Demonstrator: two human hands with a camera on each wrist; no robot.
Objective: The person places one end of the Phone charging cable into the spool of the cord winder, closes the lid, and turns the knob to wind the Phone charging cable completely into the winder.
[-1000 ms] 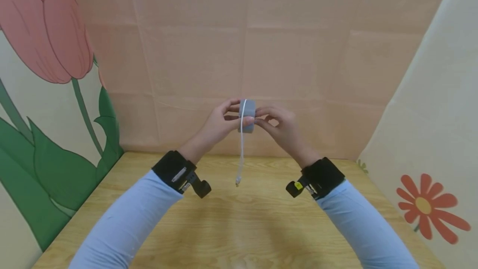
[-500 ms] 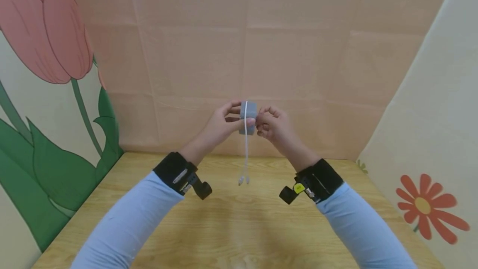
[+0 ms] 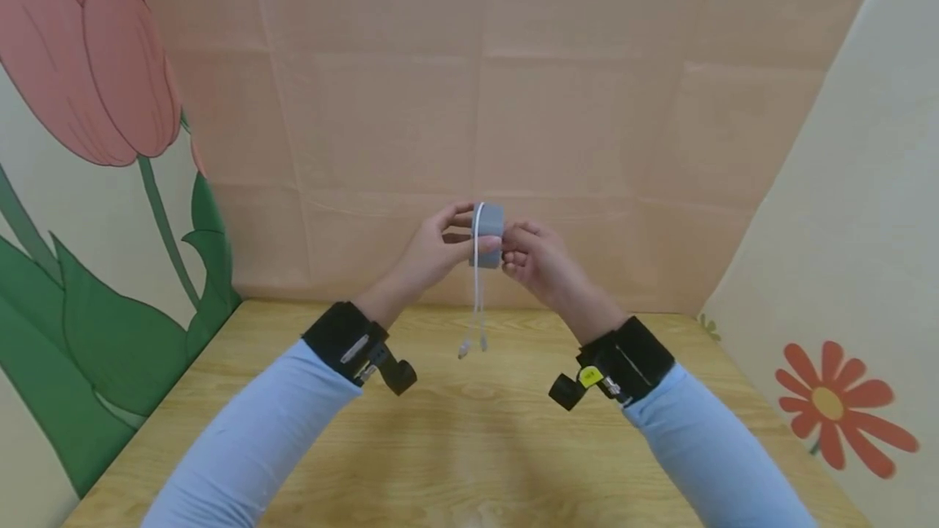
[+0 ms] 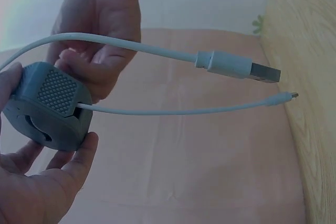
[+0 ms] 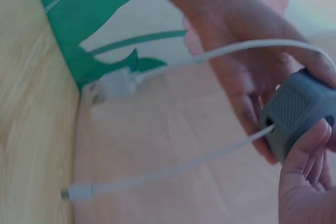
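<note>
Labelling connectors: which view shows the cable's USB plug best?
Left wrist: the USB plug is sharp and side-on, its metal shell clear. In the right wrist view it is blurred against the wall. In the head view it is tiny, dangling below the grey reel.

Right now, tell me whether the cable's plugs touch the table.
Apart. The head view shows both plugs of the white cable dangling from the grey reel above the table.

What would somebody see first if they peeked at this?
Probably the grey cable winder, held up over the wooden table between the left hand and right hand. Two ends of a white cable dangle from it. A big painted tulip fills the left wall.
</note>
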